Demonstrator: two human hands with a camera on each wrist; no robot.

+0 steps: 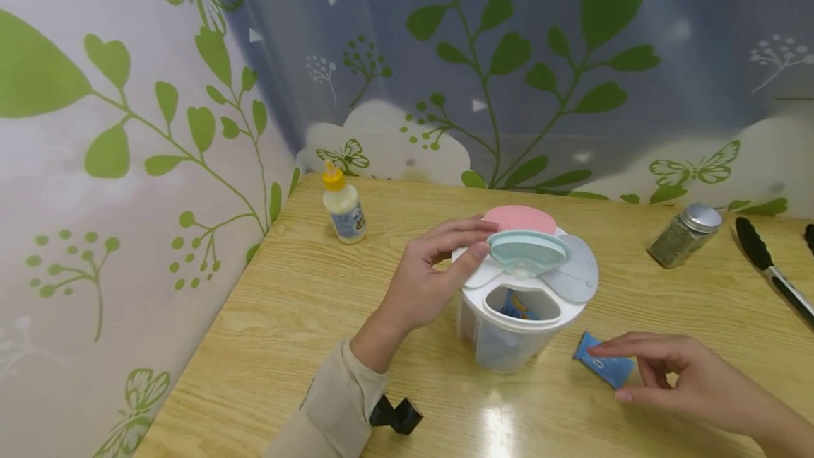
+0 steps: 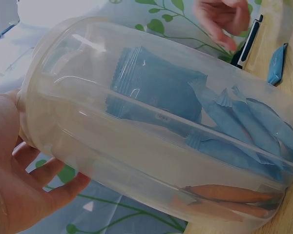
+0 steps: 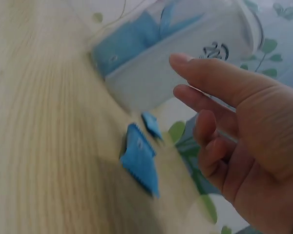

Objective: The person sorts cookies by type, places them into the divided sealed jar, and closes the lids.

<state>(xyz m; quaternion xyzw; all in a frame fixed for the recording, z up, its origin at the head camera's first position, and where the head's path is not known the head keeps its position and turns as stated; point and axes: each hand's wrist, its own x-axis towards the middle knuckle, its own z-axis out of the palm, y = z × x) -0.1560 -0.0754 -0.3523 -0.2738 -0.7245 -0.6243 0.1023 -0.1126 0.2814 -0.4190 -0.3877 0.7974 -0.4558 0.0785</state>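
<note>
A clear round container (image 1: 502,345) with a white lid stands on the table. Its teal flap (image 1: 531,253) is raised above an opening, through which blue packets show; pink and grey flaps are beside it. My left hand (image 1: 426,278) grips the lid's left rim, thumb by the teal flap. Through the wall in the left wrist view, blue packets (image 2: 156,87) and orange-brown packets (image 2: 229,193) sit in separate compartments. A blue packet (image 1: 604,360) lies right of the container. Over it hovers my right hand (image 1: 693,380), fingers loosely bent, with nothing held. The right wrist view shows another small packet (image 3: 151,125) behind.
A small yellow-capped bottle (image 1: 346,207) stands at the back left. To the back right are a spice jar (image 1: 685,235) with a metal cap and black-and-silver tongs (image 1: 772,271). A patterned curtain (image 1: 394,69) borders the table's back and left side.
</note>
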